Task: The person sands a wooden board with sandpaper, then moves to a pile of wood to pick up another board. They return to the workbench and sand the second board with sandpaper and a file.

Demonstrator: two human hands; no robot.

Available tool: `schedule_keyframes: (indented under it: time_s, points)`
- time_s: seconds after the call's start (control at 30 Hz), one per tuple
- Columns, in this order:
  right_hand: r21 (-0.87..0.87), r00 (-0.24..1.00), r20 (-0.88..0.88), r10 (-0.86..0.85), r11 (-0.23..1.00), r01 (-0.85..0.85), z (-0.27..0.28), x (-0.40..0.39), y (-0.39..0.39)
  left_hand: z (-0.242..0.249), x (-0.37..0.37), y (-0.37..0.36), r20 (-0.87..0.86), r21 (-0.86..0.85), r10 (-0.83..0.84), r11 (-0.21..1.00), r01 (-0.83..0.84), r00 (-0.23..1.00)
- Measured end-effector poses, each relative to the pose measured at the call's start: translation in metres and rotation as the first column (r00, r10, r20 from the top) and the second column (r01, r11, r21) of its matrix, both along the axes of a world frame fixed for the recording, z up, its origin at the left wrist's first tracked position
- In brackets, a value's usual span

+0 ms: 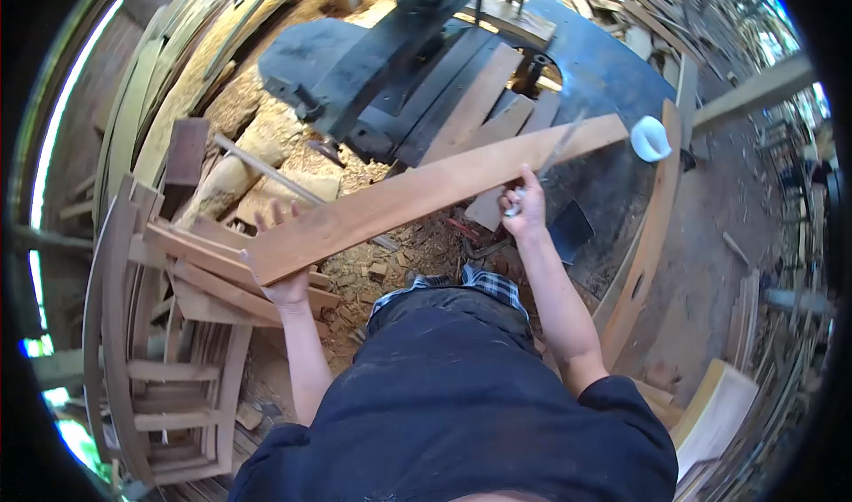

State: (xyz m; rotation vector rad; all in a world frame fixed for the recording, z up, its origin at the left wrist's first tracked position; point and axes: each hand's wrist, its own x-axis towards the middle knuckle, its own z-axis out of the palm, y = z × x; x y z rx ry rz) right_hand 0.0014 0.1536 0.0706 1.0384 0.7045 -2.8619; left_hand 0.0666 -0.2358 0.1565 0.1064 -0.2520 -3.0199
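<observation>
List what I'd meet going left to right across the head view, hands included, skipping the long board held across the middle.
Slatted wooden frame → left hand → right hand → white rounded object → pale wooden block.

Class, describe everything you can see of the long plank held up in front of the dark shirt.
The long plank is flat, straight-looking and reddish tan, apparently bare wood with faint grain. It slants from lower left to upper right, its far end in front of the machine table. The left hand supports its lower-left end. A thin, blurred tool, seemingly in the right hand, crosses its face near the far end; contact there is unclear.
</observation>
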Motion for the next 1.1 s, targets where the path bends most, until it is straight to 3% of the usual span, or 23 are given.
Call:
schedule_keyframes:
  time_s: [0.07,0.1,0.2,0.3,0.33,0.4,0.43,0.5,0.53,0.6,0.63,0.67,0.7,0.73,0.77,0.8,0.83,0.87,0.93,1.0,1.1]
  points:
    - [0.055,0.997,-0.028,0.068,0.996,-0.066,-0.001,0.007,0.005,-0.006,0.013,0.008,-0.148,-0.119,-0.068,0.992,0.051,0.987]
    - [0.197,0.991,0.021,0.132,0.971,-0.134,0.000,0.010,0.008,-0.009,0.017,0.010,-0.101,-0.006,-0.022,1.000,0.022,0.995]
    - [0.536,0.930,0.250,0.269,0.762,-0.365,0.005,0.025,0.020,-0.021,0.018,0.011,-0.080,0.010,0.061,0.998,-0.060,0.995]
    - [0.852,0.948,0.285,0.146,0.415,-0.320,0.002,0.044,0.032,-0.020,0.015,0.000,-0.043,0.050,0.051,0.998,-0.049,0.998]
    - [0.857,0.945,0.282,0.166,0.398,-0.326,-0.002,0.049,0.039,-0.018,0.010,0.001,-0.046,0.045,0.011,0.999,-0.008,0.999]
    - [0.981,0.975,0.137,0.173,0.113,-0.158,-0.010,0.058,0.052,-0.009,0.006,-0.005,-0.071,0.043,-0.006,0.999,0.009,0.997]
    - [0.981,0.972,0.136,0.190,0.108,-0.159,0.006,0.057,0.045,-0.006,0.003,-0.011,0.059,-0.082,-0.063,0.994,0.067,0.996]
    - [0.967,0.952,0.140,0.272,-0.243,-0.073,0.035,0.060,0.034,-0.001,-0.003,-0.017,0.238,-0.302,-0.127,0.932,0.198,0.963]
    - [0.969,0.951,0.141,0.275,-0.237,-0.075,0.031,0.059,0.031,-0.001,-0.001,-0.015,0.242,-0.308,-0.123,0.931,0.197,0.962]
    - [0.951,0.908,0.169,0.384,-0.305,-0.048,0.021,0.051,0.029,-0.004,-0.005,-0.008,0.264,-0.073,-0.215,0.967,0.242,0.940]
    - [0.938,0.898,0.295,0.326,-0.276,-0.208,0.040,0.050,0.014,-0.006,-0.004,-0.002,0.270,-0.107,-0.212,0.963,0.248,0.939]
    - [0.938,0.924,0.149,0.351,-0.346,-0.019,0.035,0.047,0.005,-0.008,-0.004,0.002,0.267,-0.101,-0.247,0.954,0.282,0.932]
    - [0.921,0.895,0.271,0.354,-0.365,-0.134,0.048,0.048,-0.010,-0.010,-0.005,0.005,0.301,-0.137,-0.265,0.939,0.317,0.916]
    - [0.939,0.868,0.285,0.406,-0.300,-0.169,0.059,0.051,-0.028,-0.014,-0.005,0.007,0.332,-0.170,-0.287,0.919,0.356,0.898]
    - [0.890,0.812,0.367,0.455,-0.427,-0.163,0.051,0.054,-0.040,-0.023,-0.005,0.004,0.403,-0.158,-0.277,0.918,0.365,0.872]
    - [0.909,0.770,0.324,0.549,-0.407,-0.093,0.065,0.058,-0.063,-0.022,-0.006,0.005,0.396,-0.143,-0.326,0.902,0.408,0.859]
    - [0.881,0.686,0.294,0.665,-0.466,0.074,0.053,0.063,-0.074,-0.017,-0.007,0.007,0.426,-0.231,-0.340,0.855,0.464,0.839]
    - [0.907,0.669,0.284,0.687,-0.419,0.045,0.071,0.072,-0.093,-0.015,-0.007,0.008,0.453,-0.319,-0.349,0.796,0.514,0.821]
    - [0.859,0.527,0.431,0.733,-0.511,0.009,0.093,0.083,-0.097,-0.021,-0.009,0.002,0.507,-0.337,-0.344,0.765,0.549,0.790]
    - [0.842,0.634,0.345,0.692,-0.527,0.116,0.083,0.079,-0.072,-0.023,-0.015,-0.002,0.557,-0.363,-0.312,0.742,0.563,0.770]
    - [0.832,0.840,0.385,0.382,-0.537,-0.137,0.055,0.063,-0.005,-0.030,-0.020,-0.007,0.649,-0.356,-0.157,0.802,0.480,0.744]
